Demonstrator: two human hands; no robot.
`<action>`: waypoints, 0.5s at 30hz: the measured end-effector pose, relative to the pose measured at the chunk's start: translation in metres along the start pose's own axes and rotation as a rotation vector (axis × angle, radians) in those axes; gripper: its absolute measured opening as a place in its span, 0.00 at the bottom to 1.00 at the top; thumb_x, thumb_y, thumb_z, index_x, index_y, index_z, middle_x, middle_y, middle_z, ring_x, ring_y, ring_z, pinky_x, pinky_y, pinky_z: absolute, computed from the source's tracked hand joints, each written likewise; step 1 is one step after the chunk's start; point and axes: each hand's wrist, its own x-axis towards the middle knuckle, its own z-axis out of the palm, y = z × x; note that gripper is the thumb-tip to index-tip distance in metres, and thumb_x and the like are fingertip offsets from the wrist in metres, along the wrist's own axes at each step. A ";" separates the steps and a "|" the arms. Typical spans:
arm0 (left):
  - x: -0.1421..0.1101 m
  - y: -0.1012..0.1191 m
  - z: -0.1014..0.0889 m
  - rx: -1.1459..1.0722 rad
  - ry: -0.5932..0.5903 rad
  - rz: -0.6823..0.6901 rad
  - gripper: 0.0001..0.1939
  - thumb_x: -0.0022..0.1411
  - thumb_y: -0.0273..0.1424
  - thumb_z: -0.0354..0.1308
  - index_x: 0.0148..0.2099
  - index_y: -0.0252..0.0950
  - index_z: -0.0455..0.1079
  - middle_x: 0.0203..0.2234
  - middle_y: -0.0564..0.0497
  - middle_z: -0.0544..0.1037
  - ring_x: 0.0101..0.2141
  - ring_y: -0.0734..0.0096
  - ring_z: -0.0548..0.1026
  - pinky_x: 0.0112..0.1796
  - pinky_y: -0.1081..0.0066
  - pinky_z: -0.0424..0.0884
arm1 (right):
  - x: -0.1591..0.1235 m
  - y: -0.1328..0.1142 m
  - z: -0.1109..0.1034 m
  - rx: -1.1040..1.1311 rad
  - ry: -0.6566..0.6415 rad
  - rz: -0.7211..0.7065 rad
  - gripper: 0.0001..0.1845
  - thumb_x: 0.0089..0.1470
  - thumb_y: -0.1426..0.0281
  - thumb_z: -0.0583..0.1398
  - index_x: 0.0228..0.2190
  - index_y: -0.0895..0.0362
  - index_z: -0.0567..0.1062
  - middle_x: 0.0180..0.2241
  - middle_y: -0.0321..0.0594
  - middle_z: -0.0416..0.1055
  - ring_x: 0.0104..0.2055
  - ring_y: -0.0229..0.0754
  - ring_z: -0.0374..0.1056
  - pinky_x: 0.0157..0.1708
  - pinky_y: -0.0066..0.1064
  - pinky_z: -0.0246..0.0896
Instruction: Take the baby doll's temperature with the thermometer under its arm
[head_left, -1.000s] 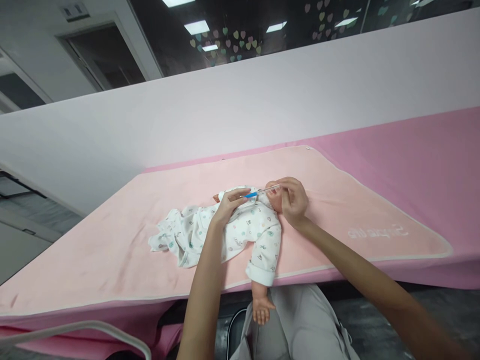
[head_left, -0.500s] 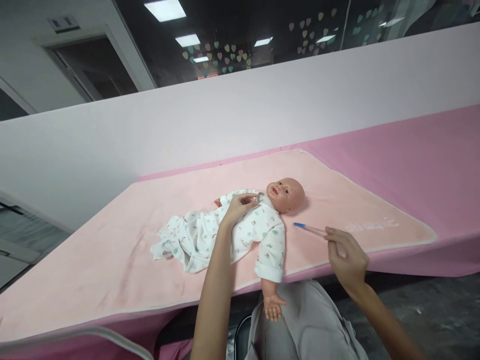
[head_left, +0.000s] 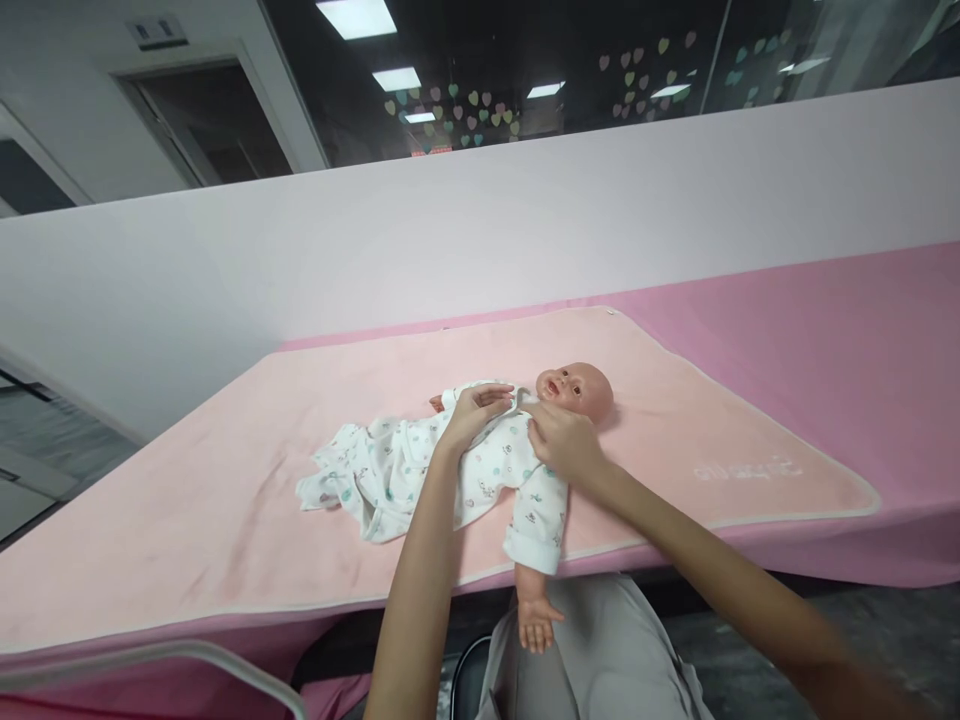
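Note:
A baby doll [head_left: 576, 388] in a white printed romper [head_left: 409, 455] lies on its back, head to the right, one arm hanging over the near edge. My left hand [head_left: 480, 412] is closed on the romper's front edge near the collar. Fingers pinched together, my right hand [head_left: 564, 438] is at the doll's neck, beside the collar and close to my left hand. The thin clear stick with a blue end, seen in its fingers earlier, is hidden now by the hand.
A peach mat [head_left: 247, 480] lies under the doll on a pink-covered table [head_left: 840, 350]. Behind it rises a white partition [head_left: 420, 240]. A pale curved rail [head_left: 187, 650] is at the lower left. My grey-trousered legs [head_left: 600, 650] are below the table edge.
My right hand has moved left from the mat to the doll's collar, taking the blue-ended stick out of sight. My left hand stays on the romper. The view has tilted slightly.

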 end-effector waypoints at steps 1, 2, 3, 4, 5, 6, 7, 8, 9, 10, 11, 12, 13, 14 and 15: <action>0.000 0.000 0.000 0.008 -0.006 0.004 0.19 0.42 0.33 0.66 0.38 0.33 0.74 0.34 0.45 0.78 0.38 0.65 0.74 0.43 0.65 0.68 | 0.012 -0.002 0.007 -0.031 -0.061 0.004 0.17 0.52 0.76 0.49 0.43 0.58 0.69 0.35 0.44 0.72 0.33 0.41 0.67 0.29 0.29 0.57; 0.000 0.001 0.000 0.012 -0.010 0.007 0.19 0.42 0.34 0.66 0.38 0.32 0.74 0.35 0.45 0.78 0.38 0.64 0.74 0.43 0.64 0.68 | 0.021 -0.004 0.015 -0.056 -0.104 0.009 0.19 0.51 0.77 0.50 0.46 0.59 0.68 0.36 0.46 0.71 0.32 0.42 0.67 0.27 0.30 0.57; 0.000 0.001 0.000 0.012 -0.012 0.008 0.19 0.42 0.34 0.66 0.38 0.32 0.74 0.35 0.45 0.78 0.38 0.64 0.74 0.44 0.64 0.68 | 0.026 -0.005 0.021 -0.069 -0.128 0.012 0.21 0.50 0.77 0.50 0.47 0.61 0.66 0.36 0.47 0.71 0.30 0.43 0.67 0.26 0.30 0.57; 0.000 0.000 0.000 0.007 -0.012 0.006 0.19 0.43 0.34 0.66 0.38 0.32 0.74 0.36 0.44 0.78 0.38 0.64 0.74 0.44 0.64 0.68 | 0.028 -0.006 0.027 -0.064 -0.129 0.012 0.22 0.49 0.77 0.50 0.48 0.61 0.66 0.36 0.48 0.71 0.29 0.43 0.67 0.25 0.30 0.57; 0.000 0.000 -0.001 0.003 -0.012 0.001 0.19 0.43 0.35 0.66 0.39 0.32 0.74 0.36 0.44 0.78 0.38 0.65 0.74 0.44 0.64 0.68 | 0.027 -0.005 0.031 -0.041 -0.106 0.013 0.23 0.48 0.77 0.51 0.48 0.61 0.65 0.36 0.48 0.70 0.29 0.43 0.67 0.25 0.30 0.58; 0.000 0.000 -0.001 0.001 -0.014 -0.005 0.19 0.43 0.35 0.66 0.39 0.32 0.74 0.35 0.44 0.78 0.38 0.65 0.74 0.43 0.64 0.68 | 0.025 -0.004 0.035 -0.004 -0.068 0.011 0.23 0.47 0.77 0.51 0.47 0.61 0.66 0.36 0.48 0.70 0.30 0.43 0.67 0.25 0.30 0.58; 0.000 0.000 -0.001 0.003 -0.018 -0.010 0.20 0.43 0.35 0.66 0.39 0.31 0.74 0.35 0.44 0.78 0.38 0.65 0.74 0.43 0.65 0.68 | 0.021 -0.003 0.037 0.044 -0.022 0.008 0.23 0.46 0.77 0.51 0.47 0.60 0.66 0.36 0.47 0.70 0.31 0.44 0.67 0.26 0.30 0.59; -0.001 0.000 -0.001 0.009 -0.022 -0.012 0.20 0.43 0.35 0.66 0.39 0.31 0.74 0.35 0.44 0.78 0.37 0.65 0.74 0.42 0.65 0.68 | 0.017 -0.001 0.039 0.098 0.028 0.003 0.23 0.46 0.78 0.51 0.46 0.58 0.66 0.36 0.46 0.70 0.32 0.44 0.67 0.27 0.30 0.61; -0.001 0.000 0.000 0.018 -0.022 -0.014 0.20 0.43 0.36 0.66 0.40 0.32 0.74 0.34 0.44 0.78 0.37 0.66 0.74 0.42 0.66 0.68 | 0.014 0.001 0.040 0.155 0.077 -0.004 0.23 0.46 0.78 0.51 0.46 0.58 0.67 0.36 0.45 0.69 0.32 0.43 0.67 0.28 0.30 0.62; -0.001 0.000 -0.001 0.030 -0.024 -0.013 0.20 0.44 0.36 0.66 0.40 0.32 0.74 0.34 0.44 0.78 0.37 0.66 0.74 0.42 0.66 0.68 | 0.012 0.003 0.040 0.211 0.122 -0.013 0.23 0.46 0.79 0.51 0.46 0.57 0.67 0.35 0.44 0.69 0.33 0.43 0.67 0.29 0.30 0.63; -0.002 0.001 -0.001 0.041 -0.027 -0.011 0.20 0.44 0.36 0.66 0.40 0.32 0.74 0.34 0.45 0.78 0.37 0.66 0.74 0.41 0.66 0.69 | 0.010 0.005 0.041 0.265 0.165 -0.024 0.22 0.46 0.79 0.50 0.45 0.56 0.67 0.35 0.43 0.69 0.34 0.42 0.67 0.30 0.30 0.63; -0.003 0.002 -0.001 0.054 -0.033 -0.007 0.19 0.44 0.36 0.66 0.39 0.32 0.74 0.34 0.45 0.78 0.37 0.66 0.74 0.41 0.67 0.69 | 0.009 0.007 0.041 0.314 0.205 -0.038 0.21 0.48 0.80 0.50 0.44 0.56 0.67 0.35 0.42 0.68 0.35 0.42 0.67 0.32 0.30 0.64; -0.003 0.004 0.000 0.070 -0.045 0.000 0.19 0.44 0.36 0.65 0.39 0.32 0.74 0.34 0.45 0.78 0.37 0.65 0.74 0.40 0.67 0.69 | 0.009 0.008 0.042 0.355 0.242 -0.056 0.20 0.49 0.80 0.49 0.44 0.56 0.68 0.35 0.42 0.68 0.36 0.42 0.67 0.33 0.30 0.65; -0.004 0.005 0.000 0.090 -0.061 0.008 0.18 0.45 0.36 0.65 0.38 0.32 0.74 0.34 0.45 0.78 0.37 0.65 0.74 0.40 0.67 0.69 | 0.010 0.009 0.043 0.386 0.272 -0.078 0.19 0.51 0.80 0.49 0.43 0.55 0.68 0.35 0.42 0.69 0.37 0.41 0.67 0.35 0.31 0.65; -0.005 0.007 0.000 0.112 -0.080 0.017 0.17 0.46 0.36 0.64 0.38 0.32 0.75 0.34 0.45 0.78 0.37 0.65 0.74 0.40 0.68 0.68 | 0.011 0.010 0.044 0.407 0.293 -0.100 0.17 0.52 0.79 0.49 0.42 0.55 0.68 0.36 0.42 0.69 0.39 0.41 0.67 0.37 0.31 0.65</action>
